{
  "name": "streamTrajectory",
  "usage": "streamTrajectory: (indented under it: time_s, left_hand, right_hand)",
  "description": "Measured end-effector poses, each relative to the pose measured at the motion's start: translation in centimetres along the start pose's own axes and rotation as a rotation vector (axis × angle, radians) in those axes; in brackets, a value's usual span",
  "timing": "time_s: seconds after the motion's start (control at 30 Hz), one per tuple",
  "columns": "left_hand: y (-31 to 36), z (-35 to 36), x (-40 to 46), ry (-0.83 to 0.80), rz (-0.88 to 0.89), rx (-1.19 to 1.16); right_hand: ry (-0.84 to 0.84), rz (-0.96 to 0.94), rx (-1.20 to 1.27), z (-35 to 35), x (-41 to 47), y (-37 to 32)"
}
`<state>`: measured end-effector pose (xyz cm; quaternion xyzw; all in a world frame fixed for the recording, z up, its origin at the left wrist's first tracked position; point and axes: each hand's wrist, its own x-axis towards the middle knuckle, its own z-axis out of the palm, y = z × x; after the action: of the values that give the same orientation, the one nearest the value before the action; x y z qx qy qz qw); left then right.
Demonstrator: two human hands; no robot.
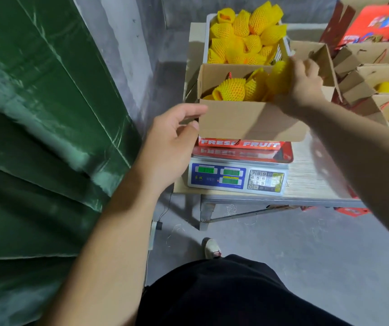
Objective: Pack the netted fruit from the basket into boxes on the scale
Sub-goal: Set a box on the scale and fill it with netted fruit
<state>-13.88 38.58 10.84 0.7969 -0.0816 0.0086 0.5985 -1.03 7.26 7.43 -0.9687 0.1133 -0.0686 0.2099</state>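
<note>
An open cardboard box [235,121] marked "FRESH FRUIT" stands on the white digital scale [235,177]. Several fruits in yellow foam netting [232,89] lie inside it. Behind the box, a white basket [208,22] is heaped with more netted fruit [245,36]. My right hand [302,83] reaches into the box's right side and holds a netted fruit [278,76] there. My left hand [172,137] is at the box's near left corner, thumb and fingers relaxed and touching the cardboard.
The scale sits on a low wooden table [306,182]. To the right stand more open cartons [376,74], some holding netted fruit, plus red printed boxes [376,22]. A green tarp [36,114] fills the left. My shoe [211,248] is on the concrete floor.
</note>
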Motion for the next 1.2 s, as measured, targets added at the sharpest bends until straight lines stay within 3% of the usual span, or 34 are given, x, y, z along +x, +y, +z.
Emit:
streamTrajectory:
  time_s: [0.1,0.37,0.6,0.8,1.2]
  left_hand:
    - [-0.8,-0.2,0.2,0.011,-0.018,0.003]
    - [-1.5,-0.7,0.4,0.011,-0.011,-0.039]
    - [-2.1,-0.7,0.5,-0.017,-0.025,-0.062]
    - [-2.1,-0.5,0.7,-0.022,-0.046,-0.08]
    - [-3.0,0.8,1.2,-0.058,-0.078,-0.041]
  right_hand:
    - [-0.029,0.057,-0.093,-0.7,1.2,-0.4]
    - [-0.056,-0.005,-0.126,-0.9,0.5,-1.0]
    - [-0.025,-0.198,-0.016,-1.7,-3.1,-1.6]
    - [0.057,-0.117,0.348,0.3,-9.2,-2.1]
    - [0.017,-0.107,0.336,1.6,-10.9,-2.0]
